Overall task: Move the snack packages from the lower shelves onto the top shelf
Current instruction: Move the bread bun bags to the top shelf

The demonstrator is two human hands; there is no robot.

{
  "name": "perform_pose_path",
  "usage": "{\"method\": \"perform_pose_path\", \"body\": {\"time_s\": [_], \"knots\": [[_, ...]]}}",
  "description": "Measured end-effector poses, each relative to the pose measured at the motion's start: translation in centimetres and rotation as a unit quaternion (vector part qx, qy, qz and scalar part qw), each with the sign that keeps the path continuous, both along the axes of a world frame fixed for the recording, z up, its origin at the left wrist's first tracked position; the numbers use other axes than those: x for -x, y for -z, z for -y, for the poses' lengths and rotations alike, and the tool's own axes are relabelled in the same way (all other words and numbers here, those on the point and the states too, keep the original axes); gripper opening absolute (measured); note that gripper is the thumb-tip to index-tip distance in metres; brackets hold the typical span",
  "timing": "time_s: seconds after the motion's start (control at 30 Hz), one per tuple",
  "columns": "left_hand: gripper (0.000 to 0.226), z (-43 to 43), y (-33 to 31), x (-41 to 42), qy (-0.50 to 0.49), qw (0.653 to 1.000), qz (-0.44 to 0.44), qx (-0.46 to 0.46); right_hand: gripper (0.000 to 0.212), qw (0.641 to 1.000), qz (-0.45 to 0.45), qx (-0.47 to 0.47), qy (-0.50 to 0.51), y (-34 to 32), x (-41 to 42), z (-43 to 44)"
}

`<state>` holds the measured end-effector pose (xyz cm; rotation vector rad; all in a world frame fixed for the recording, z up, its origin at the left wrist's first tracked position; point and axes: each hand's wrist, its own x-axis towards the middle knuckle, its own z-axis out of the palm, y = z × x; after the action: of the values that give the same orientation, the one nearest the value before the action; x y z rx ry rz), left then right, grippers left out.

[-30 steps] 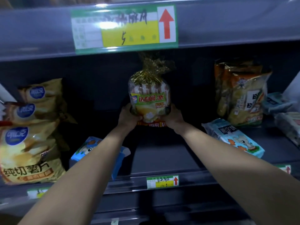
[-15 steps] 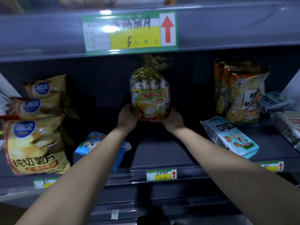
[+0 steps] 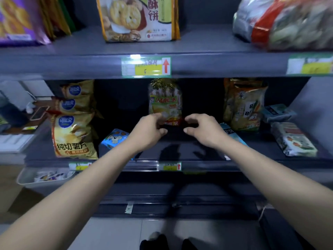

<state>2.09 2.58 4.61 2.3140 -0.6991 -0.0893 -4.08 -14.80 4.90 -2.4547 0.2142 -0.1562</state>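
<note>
A snack package with a gold tied top and a green label stands upright at the back of the middle shelf. My left hand and my right hand hover just in front of its base, fingers curled and apart, holding nothing. The left fingertips overlap the package's lower edge; whether they touch it is unclear. The top shelf above holds a cookie bag, a purple bag and a clear bag with a red band.
Yellow chip bags stand left on the middle shelf, with a blue pack beside them. Orange-green bags and flat packs lie right. A white tray of small packets sits lower left.
Both hands have let go of the gold-topped package and drawn back toward me. The package now stands on the middle shelf. The view has pulled back, showing the top shelf.
</note>
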Motion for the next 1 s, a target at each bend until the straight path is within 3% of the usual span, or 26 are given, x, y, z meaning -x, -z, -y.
{"method": "perform_pose_path", "body": {"time_s": [0.13, 0.23, 0.4, 0.5, 0.6, 0.73, 0.83, 1.0], "knots": [[0.030, 2.0, -5.4, 6.1, 0.068, 0.997, 0.029, 0.024, 0.039, 0.998, 0.047, 0.040, -0.015, -4.9, 6.1, 1.2], [0.026, 4.1, -10.1, 9.5, 0.095, 0.990, 0.078, 0.067, 0.030, 0.989, 0.134, 0.066, 0.021, -8.8, 10.0, 2.7], [0.013, 8.5, -17.2, 12.1, 0.093, 0.976, 0.135, 0.145, 0.012, 0.941, 0.300, 0.076, 0.133, -15.9, 14.0, 6.4], [0.012, 11.4, -20.2, 11.9, 0.058, 0.970, 0.153, 0.179, 0.013, 0.916, 0.344, 0.100, 0.178, -19.3, 14.4, 9.1], [0.021, 14.3, -22.1, 10.7, 0.011, 0.974, 0.115, 0.197, 0.023, 0.916, 0.312, 0.136, 0.212, -21.4, 12.9, 12.1], [0.021, 17.5, -23.3, 9.2, -0.020, 0.989, 0.035, 0.144, 0.030, 0.941, 0.204, 0.141, 0.230, -22.3, 10.3, 15.0], [0.028, 18.7, -23.4, 8.2, -0.026, 0.994, -0.017, 0.108, 0.045, 0.962, 0.121, 0.077, 0.234, -22.3, 8.9, 16.1], [0.049, 19.8, -22.7, 6.0, -0.040, 0.972, -0.139, 0.187, 0.057, 0.953, 0.113, -0.077, 0.269, -22.5, 7.4, 16.8]]}}
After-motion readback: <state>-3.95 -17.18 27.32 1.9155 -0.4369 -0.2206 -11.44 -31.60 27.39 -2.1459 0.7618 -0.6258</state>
